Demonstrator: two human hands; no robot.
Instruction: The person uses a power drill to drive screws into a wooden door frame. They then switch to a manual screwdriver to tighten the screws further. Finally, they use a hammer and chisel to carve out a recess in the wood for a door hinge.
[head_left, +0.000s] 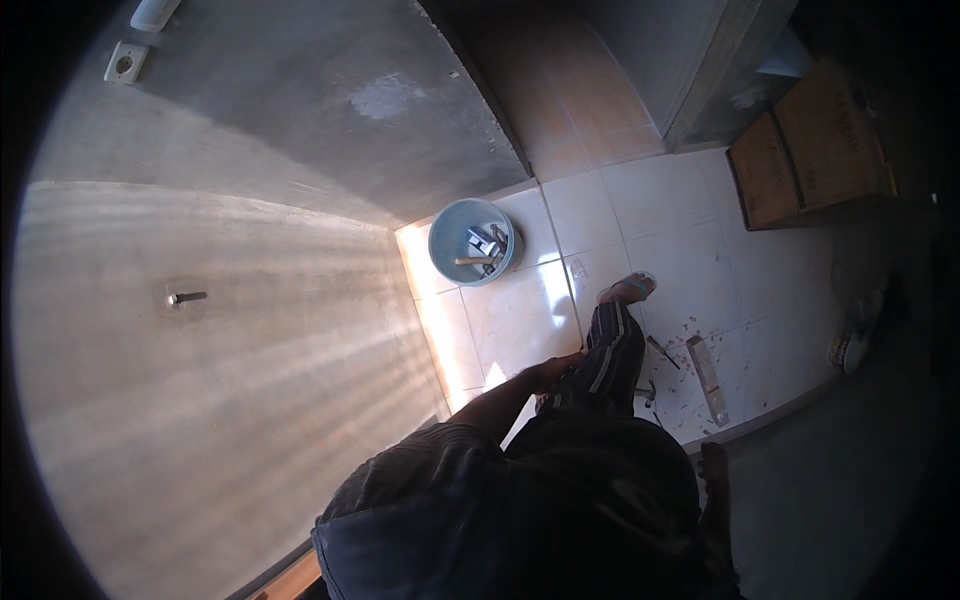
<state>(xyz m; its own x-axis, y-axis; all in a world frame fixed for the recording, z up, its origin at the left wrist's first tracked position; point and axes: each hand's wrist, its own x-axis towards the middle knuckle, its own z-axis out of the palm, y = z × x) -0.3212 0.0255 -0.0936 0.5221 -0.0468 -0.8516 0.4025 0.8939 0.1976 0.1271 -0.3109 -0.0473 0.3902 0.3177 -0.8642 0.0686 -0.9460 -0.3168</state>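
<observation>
My left hand (558,371) lies against my raised leg in dark striped trousers (612,362), its fingers laid along the cloth with nothing visible in them. Low at my right side, my right hand (713,462) hangs in shadow beside the floor's raised edge; its fingers are too dark to make out. Between my leg and that hand, a hammer (648,391) lies on the white tiles, partly hidden by my leg. Past it are a slim dark tool (662,352), perhaps a chisel, and a long pale bar (708,380) with chips scattered around it.
A light blue bucket (434,262) holding several tools stands by the wall corner. Cardboard boxes (815,150) sit at the far right, with a brush-like object (848,352) nearer. A dark bolt-like stub (187,297) juts from the left wall; a socket (126,63) is farther up.
</observation>
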